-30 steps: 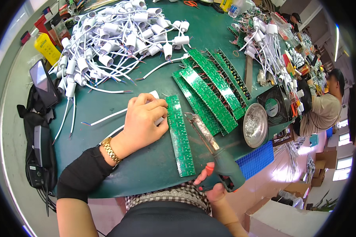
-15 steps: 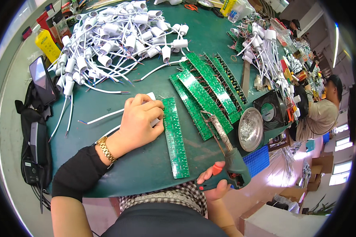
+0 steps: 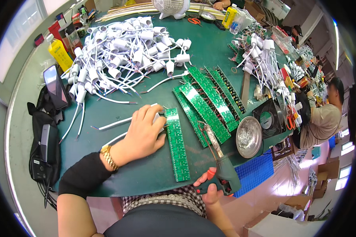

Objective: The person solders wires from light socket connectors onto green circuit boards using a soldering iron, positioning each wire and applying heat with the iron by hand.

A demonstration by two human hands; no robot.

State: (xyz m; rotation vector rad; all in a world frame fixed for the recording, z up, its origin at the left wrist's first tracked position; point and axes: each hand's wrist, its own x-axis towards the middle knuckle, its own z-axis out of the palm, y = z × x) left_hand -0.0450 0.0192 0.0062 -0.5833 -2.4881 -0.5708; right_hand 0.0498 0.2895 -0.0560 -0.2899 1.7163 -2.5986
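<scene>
My left hand (image 3: 143,133) is closed, fingers bent over white cables at the upper end of a narrow green circuit board (image 3: 177,150). One white cable (image 3: 115,123) runs out to its left, ending in a thin blue wire; what lies under the fingers is partly hidden. That board lies lengthwise on the table toward me. In my right hand (image 3: 210,189) is a dark green soldering gun (image 3: 227,173) with a red trigger, its metal tip pointing up and away. The tip is near a stack of overlapping green circuit boards (image 3: 201,106).
A large heap of white lamp sockets with cables (image 3: 122,51) covers the far left. Right of the boards are a metal dish (image 3: 249,137), a black fan (image 3: 269,116) and a blue basket (image 3: 254,173). A phone (image 3: 56,87) stands at left. A co-worker (image 3: 324,114) sits at right.
The view has shifted, so the table things sit lower in the picture. My left fingers are stretched a little more at the board's upper end. The soldering gun is still in my right hand.
</scene>
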